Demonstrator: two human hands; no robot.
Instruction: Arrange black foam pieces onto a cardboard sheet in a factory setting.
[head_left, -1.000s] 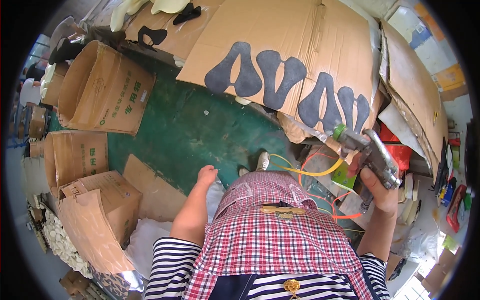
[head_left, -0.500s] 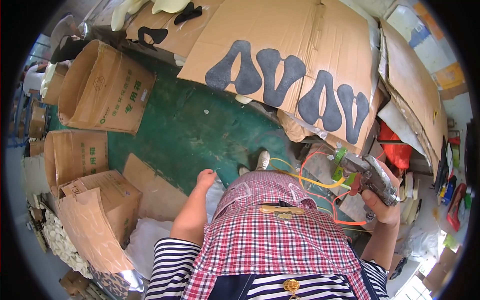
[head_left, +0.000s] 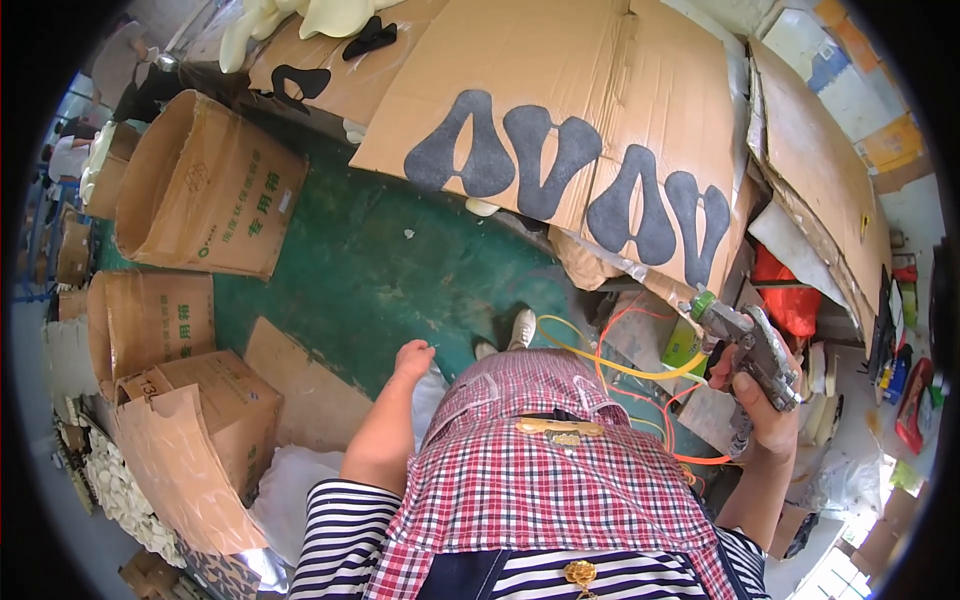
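My right hand (head_left: 765, 405) grips a metal spray gun (head_left: 748, 345) with a green nozzle ring, held at my right side below the cardboard sheet (head_left: 560, 110). Yellow and orange hoses (head_left: 620, 368) trail from the gun toward my waist. The sheet bears several dark grey sprayed outlines shaped like shoe parts (head_left: 560, 170). My left hand (head_left: 412, 358) hangs at my side over the green floor (head_left: 370, 270), fingers loosely curled, holding nothing. A red checked apron (head_left: 540, 470) covers my front.
Open cardboard boxes (head_left: 200, 190) lie on their sides at the left, more boxes (head_left: 180, 440) below them. Pale shoe pieces (head_left: 110, 490) pile at the lower left. A red bag (head_left: 790, 300) and cluttered items sit at the right. Another person (head_left: 70, 155) stands far left.
My right hand with the spray gun has dropped lower and drawn back from the cardboard sheet toward my side. My left hand stays where it was.
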